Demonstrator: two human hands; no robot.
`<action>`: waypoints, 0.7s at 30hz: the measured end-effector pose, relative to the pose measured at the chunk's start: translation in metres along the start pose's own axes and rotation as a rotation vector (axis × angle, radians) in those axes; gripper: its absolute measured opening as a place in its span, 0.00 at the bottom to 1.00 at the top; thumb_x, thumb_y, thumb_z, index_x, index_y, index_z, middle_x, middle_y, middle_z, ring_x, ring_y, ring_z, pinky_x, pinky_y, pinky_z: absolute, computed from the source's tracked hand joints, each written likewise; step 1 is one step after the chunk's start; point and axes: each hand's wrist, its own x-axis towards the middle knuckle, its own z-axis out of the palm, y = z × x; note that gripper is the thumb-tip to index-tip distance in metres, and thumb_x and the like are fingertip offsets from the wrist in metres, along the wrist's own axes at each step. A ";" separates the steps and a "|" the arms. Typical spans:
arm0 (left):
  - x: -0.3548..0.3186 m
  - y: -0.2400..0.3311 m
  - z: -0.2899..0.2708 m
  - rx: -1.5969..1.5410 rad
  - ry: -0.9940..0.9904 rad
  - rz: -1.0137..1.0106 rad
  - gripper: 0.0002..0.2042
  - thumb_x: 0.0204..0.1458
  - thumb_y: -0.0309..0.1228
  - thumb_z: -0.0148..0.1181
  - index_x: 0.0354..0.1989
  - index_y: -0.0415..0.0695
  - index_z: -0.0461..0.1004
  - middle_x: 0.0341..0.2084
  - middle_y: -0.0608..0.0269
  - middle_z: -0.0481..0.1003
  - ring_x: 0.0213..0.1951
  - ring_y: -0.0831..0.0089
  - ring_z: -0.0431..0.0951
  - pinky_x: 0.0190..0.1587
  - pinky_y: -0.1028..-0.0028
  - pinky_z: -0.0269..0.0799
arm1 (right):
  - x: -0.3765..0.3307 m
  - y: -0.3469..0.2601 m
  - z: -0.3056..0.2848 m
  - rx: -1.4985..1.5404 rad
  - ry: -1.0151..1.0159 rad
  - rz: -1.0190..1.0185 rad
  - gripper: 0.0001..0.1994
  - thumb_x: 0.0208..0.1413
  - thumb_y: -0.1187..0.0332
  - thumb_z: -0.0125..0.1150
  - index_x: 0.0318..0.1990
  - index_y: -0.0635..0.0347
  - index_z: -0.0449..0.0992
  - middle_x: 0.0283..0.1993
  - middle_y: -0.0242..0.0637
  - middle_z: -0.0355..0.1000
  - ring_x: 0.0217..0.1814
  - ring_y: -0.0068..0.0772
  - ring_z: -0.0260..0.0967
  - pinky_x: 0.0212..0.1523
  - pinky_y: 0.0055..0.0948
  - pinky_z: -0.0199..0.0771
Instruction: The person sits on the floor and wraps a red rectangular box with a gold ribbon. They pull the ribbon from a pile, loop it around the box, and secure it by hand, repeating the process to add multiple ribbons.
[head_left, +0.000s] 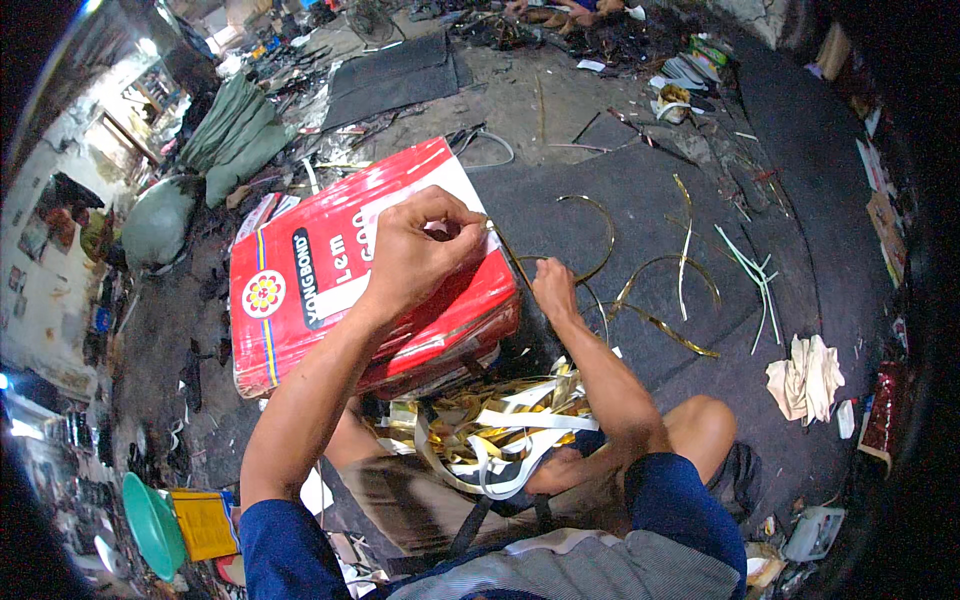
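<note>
A narrow dark-gold strip [512, 258] runs between my two hands. My left hand [425, 245] pinches its upper end between thumb and fingertips, over the right edge of a red box-like container [300, 235] with a flower emblem and white patches. Lower and to the right, my right hand [553, 288] is closed on the same strip, just off the container's side. My left forearm crosses the container's top. Below it, a tangled pile of gold and white strips [530, 420] lies on my lap, between my bent legs.
Loose curled gold strips [665, 330] and pale thin strips [765, 285] lie on the dark mat at right, near a crumpled cream cloth [805, 380]. A green basin [152, 525] stands lower left. Sacks [165, 220] and a dark flat sheet [390, 82] are farther off.
</note>
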 end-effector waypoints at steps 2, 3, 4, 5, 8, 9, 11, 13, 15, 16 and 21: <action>0.000 0.001 -0.002 0.022 0.001 0.020 0.01 0.52 0.18 0.67 0.30 0.36 0.81 0.29 0.63 0.80 0.28 0.80 0.77 0.30 0.78 0.74 | -0.006 0.008 -0.001 -0.079 -0.048 -0.054 0.15 0.65 0.64 0.53 0.37 0.69 0.78 0.41 0.61 0.77 0.45 0.66 0.75 0.48 0.55 0.75; 0.000 0.000 -0.002 0.028 0.006 0.036 0.01 0.52 0.18 0.67 0.30 0.36 0.81 0.29 0.63 0.79 0.28 0.80 0.77 0.30 0.78 0.75 | -0.009 0.011 -0.001 -0.104 -0.066 -0.054 0.14 0.65 0.65 0.53 0.38 0.68 0.79 0.42 0.60 0.77 0.46 0.65 0.76 0.49 0.54 0.76; 0.000 -0.001 -0.002 0.035 0.010 0.051 0.01 0.52 0.18 0.67 0.30 0.36 0.81 0.29 0.63 0.79 0.28 0.80 0.77 0.30 0.78 0.75 | -0.009 0.012 0.002 -0.108 -0.074 -0.003 0.13 0.64 0.66 0.53 0.39 0.68 0.79 0.44 0.59 0.77 0.46 0.63 0.76 0.49 0.54 0.76; 0.000 -0.001 -0.001 0.000 0.007 0.019 0.02 0.52 0.18 0.67 0.30 0.36 0.81 0.29 0.63 0.79 0.28 0.80 0.77 0.30 0.77 0.75 | -0.011 0.014 0.002 -0.118 -0.085 0.050 0.12 0.63 0.67 0.54 0.39 0.67 0.79 0.45 0.59 0.78 0.46 0.62 0.77 0.50 0.54 0.77; 0.000 -0.002 0.001 -0.064 0.003 -0.050 0.02 0.51 0.19 0.68 0.29 0.36 0.81 0.29 0.63 0.79 0.27 0.79 0.77 0.31 0.77 0.74 | -0.010 0.017 0.007 -0.059 -0.083 0.193 0.10 0.59 0.70 0.54 0.40 0.67 0.80 0.43 0.57 0.78 0.46 0.59 0.78 0.49 0.53 0.77; -0.001 -0.003 0.001 -0.057 0.005 -0.057 0.02 0.51 0.19 0.68 0.29 0.36 0.81 0.29 0.63 0.79 0.27 0.79 0.77 0.31 0.77 0.74 | -0.011 0.018 0.008 -0.099 -0.073 0.161 0.10 0.58 0.70 0.55 0.40 0.66 0.79 0.42 0.57 0.78 0.46 0.59 0.78 0.49 0.54 0.78; -0.002 -0.001 -0.003 -0.014 0.016 -0.037 0.01 0.51 0.19 0.68 0.29 0.36 0.81 0.30 0.63 0.80 0.28 0.79 0.77 0.32 0.77 0.74 | -0.017 0.023 0.012 -0.172 -0.053 0.090 0.10 0.57 0.69 0.56 0.40 0.66 0.79 0.39 0.57 0.78 0.45 0.60 0.78 0.48 0.55 0.78; -0.002 0.004 -0.005 0.045 0.014 0.020 0.01 0.50 0.19 0.68 0.29 0.36 0.81 0.30 0.63 0.80 0.29 0.79 0.78 0.32 0.77 0.74 | -0.023 0.034 0.013 -0.233 -0.164 0.124 0.11 0.55 0.67 0.59 0.39 0.66 0.80 0.38 0.57 0.79 0.44 0.60 0.79 0.47 0.54 0.79; 0.005 0.003 0.004 -0.020 0.006 -0.034 0.01 0.50 0.22 0.70 0.29 0.39 0.83 0.28 0.63 0.81 0.30 0.78 0.80 0.33 0.77 0.76 | -0.032 0.133 0.012 -0.418 -0.334 -0.008 0.15 0.64 0.60 0.55 0.35 0.63 0.80 0.41 0.61 0.78 0.46 0.68 0.76 0.48 0.61 0.73; -0.001 -0.001 -0.002 -0.005 0.020 -0.021 0.01 0.50 0.22 0.70 0.29 0.38 0.83 0.28 0.63 0.81 0.30 0.78 0.80 0.33 0.77 0.76 | -0.045 0.157 0.012 -0.364 -0.168 0.089 0.17 0.63 0.60 0.55 0.30 0.64 0.80 0.41 0.59 0.79 0.44 0.66 0.77 0.47 0.59 0.74; -0.007 0.002 -0.009 0.005 0.052 -0.034 0.01 0.51 0.21 0.69 0.29 0.38 0.83 0.28 0.62 0.81 0.30 0.78 0.79 0.33 0.77 0.75 | 0.053 0.070 -0.092 0.314 0.605 0.148 0.15 0.68 0.61 0.54 0.46 0.66 0.78 0.40 0.45 0.78 0.40 0.39 0.73 0.46 0.39 0.72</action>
